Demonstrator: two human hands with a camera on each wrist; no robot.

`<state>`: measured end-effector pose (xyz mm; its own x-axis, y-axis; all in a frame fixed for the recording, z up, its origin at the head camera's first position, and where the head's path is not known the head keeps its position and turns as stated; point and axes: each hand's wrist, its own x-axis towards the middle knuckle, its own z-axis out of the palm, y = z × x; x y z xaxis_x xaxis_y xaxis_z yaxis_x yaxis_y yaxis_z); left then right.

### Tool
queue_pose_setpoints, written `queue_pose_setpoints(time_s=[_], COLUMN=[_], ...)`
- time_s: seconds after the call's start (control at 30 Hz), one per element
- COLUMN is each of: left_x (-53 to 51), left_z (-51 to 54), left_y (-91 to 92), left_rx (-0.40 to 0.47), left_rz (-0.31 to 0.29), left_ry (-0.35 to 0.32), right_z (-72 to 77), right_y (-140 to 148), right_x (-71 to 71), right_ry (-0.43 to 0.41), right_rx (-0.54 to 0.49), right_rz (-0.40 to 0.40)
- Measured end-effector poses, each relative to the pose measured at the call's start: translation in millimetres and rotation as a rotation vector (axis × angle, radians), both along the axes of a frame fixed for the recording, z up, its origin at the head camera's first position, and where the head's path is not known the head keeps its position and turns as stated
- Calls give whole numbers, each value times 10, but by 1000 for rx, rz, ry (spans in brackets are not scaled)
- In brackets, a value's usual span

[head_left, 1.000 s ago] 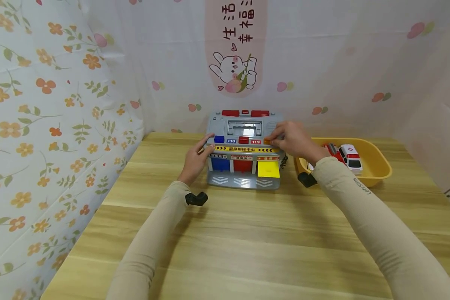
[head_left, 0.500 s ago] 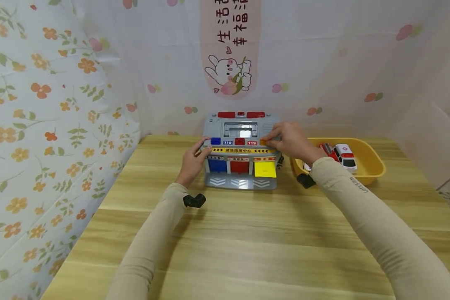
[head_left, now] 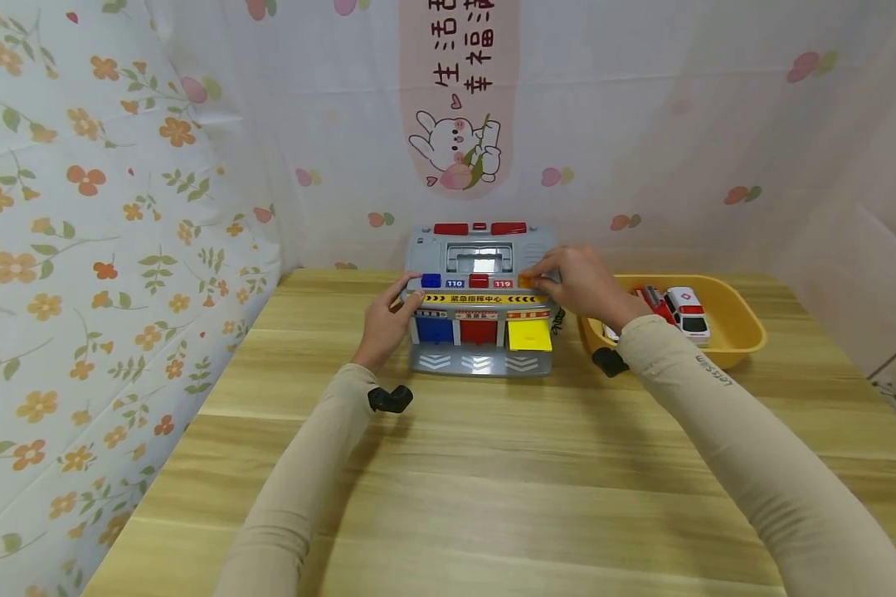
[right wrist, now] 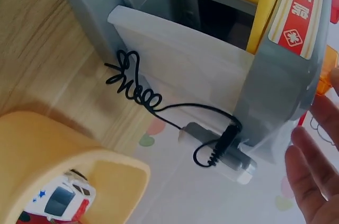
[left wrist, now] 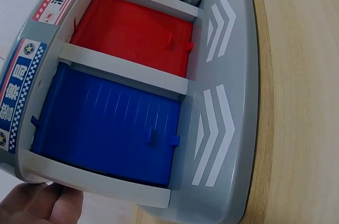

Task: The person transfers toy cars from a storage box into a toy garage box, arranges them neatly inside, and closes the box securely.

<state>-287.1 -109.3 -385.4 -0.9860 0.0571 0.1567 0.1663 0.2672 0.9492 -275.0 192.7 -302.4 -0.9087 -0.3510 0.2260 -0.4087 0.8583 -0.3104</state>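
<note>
A grey toy emergency station (head_left: 421,251) stands against the back cloth. My left hand (head_left: 384,327) holds its left edge, thumb in front; in the left wrist view the fingers (left wrist: 68,207) curl at the side wall. Up at the station's right end, my right hand (head_left: 578,278) touches the orange button (head_left: 524,282) with its fingertips. The right wrist view shows the other fingers (right wrist: 304,168) loosely extended. Below that button the yellow door (head_left: 528,335) is swung up and outward. The blue door (left wrist: 106,123) and the red door (left wrist: 132,36) are down.
A yellow basket (head_left: 742,332) to the right contains a white toy ambulance (head_left: 689,308) and a red toy vehicle (head_left: 657,303). A coiled black cord (right wrist: 139,92) hangs at the station's right side, beside a grey-and-white piece (right wrist: 241,168). Wooden table (head_left: 478,481) lies in front.
The head view has shifted slightly. Both hands stay at the station, the right at the orange button, and the yellow door remains raised.
</note>
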Motion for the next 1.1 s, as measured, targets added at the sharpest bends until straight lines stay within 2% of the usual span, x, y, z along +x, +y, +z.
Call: queue_pose_setpoints(time_s=[0.2,0.43,0.73,0.83,1.1], left_x=[23,25,1,0,3], left_z=[-30,-31,-38,-44,-28], left_y=[-31,-21,-10,-12,-17], left_rx=[1,2,14,15,11], left_rz=[8,3,-3,-2,-8], left_ry=[0,-5,-5,-17,-22], right_z=[8,-6,21,-6,-157], right_y=[55,233,477,566,864], right_x=[36,52,110,132,207], right_ry=[-38,-86,-53,-40,-90], right_rx=[1,-33,-28,-26,-55], right_rz=[39,23,-19,-18,-76])
